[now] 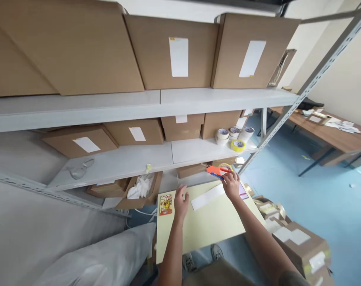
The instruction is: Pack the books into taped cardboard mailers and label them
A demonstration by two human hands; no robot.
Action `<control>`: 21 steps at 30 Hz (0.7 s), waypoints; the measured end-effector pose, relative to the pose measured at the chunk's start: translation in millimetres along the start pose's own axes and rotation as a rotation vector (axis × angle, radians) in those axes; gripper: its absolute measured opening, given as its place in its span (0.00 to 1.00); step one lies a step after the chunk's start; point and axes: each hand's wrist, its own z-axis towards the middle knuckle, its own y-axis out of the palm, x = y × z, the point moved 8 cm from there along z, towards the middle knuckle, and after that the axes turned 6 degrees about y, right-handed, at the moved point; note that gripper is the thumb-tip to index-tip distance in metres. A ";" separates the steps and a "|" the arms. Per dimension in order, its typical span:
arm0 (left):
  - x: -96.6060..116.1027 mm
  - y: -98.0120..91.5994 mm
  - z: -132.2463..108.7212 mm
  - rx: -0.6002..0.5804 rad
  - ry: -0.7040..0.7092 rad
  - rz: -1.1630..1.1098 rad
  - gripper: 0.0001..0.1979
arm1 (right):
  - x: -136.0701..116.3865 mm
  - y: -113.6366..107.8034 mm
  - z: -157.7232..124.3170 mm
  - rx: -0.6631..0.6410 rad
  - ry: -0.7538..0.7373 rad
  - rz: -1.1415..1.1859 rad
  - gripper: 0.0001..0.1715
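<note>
My right hand (232, 185) is closed around an orange tool with a blue part (215, 171), which looks like a tape dispenser. It is held above the far right part of a pale yellow table (204, 226), with a yellow ring (227, 165) showing just behind it. My left hand (180, 201) hovers over the table, fingers slightly curled and apart, holding nothing. Between my hands lies a long white strip (205, 198). A colourful printed packet or card (165, 204) is left of my left hand. Partly hidden by my right arm is a pink-and-white flat item (243, 192).
Grey metal shelves (198, 99) with cardboard boxes (171, 51) rise beyond the table. White tape rolls (222, 135) and a yellow tape roll (238, 145) stand on the middle shelf. An open box (143, 188) holds white material. More cartons (302, 246) are on the right floor.
</note>
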 end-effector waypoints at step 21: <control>30.5 106.7 -111.1 -0.112 -0.134 0.161 0.17 | 247.5 124.3 -190.0 -0.713 0.419 -0.194 0.25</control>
